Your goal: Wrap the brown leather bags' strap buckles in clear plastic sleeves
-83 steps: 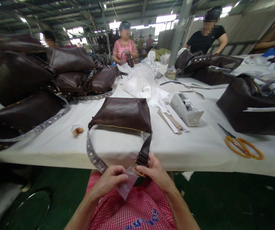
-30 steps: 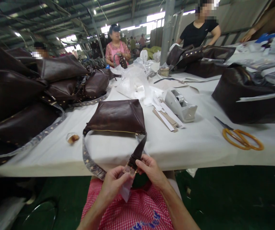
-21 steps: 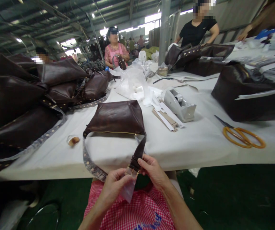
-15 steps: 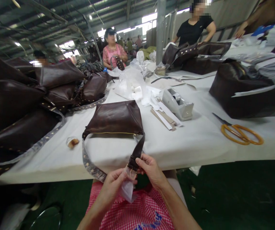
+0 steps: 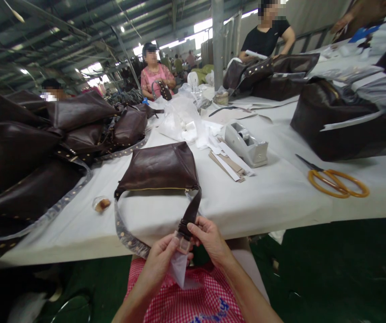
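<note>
A dark brown leather bag [image 5: 161, 167] lies flat on the white table [image 5: 280, 193] in front of me, its studded strap [image 5: 125, 233] looping down over the table edge. My left hand [image 5: 161, 260] is closed on a small clear plastic sleeve [image 5: 179, 264] pulled over the strap's buckle [image 5: 182, 237]. My right hand [image 5: 209, 237] pinches the strap just above the buckle. Both hands sit close together over my red checked lap.
A heap of brown bags [image 5: 28, 148] fills the table's left. A tape dispenser [image 5: 246, 146], card strips [image 5: 228, 163] and orange-handled scissors [image 5: 337, 181] lie to the right, with a big dark bag [image 5: 340, 121] behind. Other people work at the far side.
The clear sleeve has slid up over the buckle, which was bare at first. My hands have stayed together at the strap; the view has tilted slightly.
</note>
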`<state>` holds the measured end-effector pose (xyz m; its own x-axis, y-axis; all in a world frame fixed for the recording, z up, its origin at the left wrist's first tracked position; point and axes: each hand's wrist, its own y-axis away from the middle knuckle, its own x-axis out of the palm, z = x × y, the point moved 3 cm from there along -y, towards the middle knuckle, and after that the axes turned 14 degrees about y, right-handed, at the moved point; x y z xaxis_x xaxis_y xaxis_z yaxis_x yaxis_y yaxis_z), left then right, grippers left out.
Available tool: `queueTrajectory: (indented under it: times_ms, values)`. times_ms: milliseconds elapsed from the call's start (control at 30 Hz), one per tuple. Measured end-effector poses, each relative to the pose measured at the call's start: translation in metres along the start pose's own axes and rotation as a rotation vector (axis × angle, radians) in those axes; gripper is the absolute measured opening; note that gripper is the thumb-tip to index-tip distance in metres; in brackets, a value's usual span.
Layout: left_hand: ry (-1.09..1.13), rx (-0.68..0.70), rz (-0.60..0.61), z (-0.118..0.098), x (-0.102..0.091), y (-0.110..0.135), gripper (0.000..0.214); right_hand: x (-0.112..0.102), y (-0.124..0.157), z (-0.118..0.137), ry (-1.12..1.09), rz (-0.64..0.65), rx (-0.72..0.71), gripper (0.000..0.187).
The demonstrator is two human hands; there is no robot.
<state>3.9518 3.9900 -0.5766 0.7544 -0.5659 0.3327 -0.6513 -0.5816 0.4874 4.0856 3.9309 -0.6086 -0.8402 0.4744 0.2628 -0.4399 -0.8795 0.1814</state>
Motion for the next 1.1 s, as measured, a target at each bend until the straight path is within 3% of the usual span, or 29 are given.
queueTrajectory:
  times_ms: [400,533,700,933,1100]
  values:
    - [0.094,0.042,0.044,-0.002,0.007,0.001,0.057,0.002,0.000,-0.001,-0.097,0.006,0.055,0.044]
    - [0.168,0.036,-0.009,-0.005,0.009,0.004,0.080,0.003,-0.001,-0.002,-0.101,0.019,0.061,0.044]
    - [0.075,0.074,-0.072,-0.011,0.012,0.000,0.108,0.001,-0.002,-0.005,-0.081,0.034,0.060,0.043]
    - [-0.060,0.245,-0.166,-0.015,0.008,-0.010,0.102,0.002,-0.002,-0.002,-0.106,0.039,0.066,0.045]
    - [-0.118,0.283,-0.202,-0.014,0.000,-0.011,0.088,0.002,0.000,0.005,-0.136,0.040,0.118,0.051]
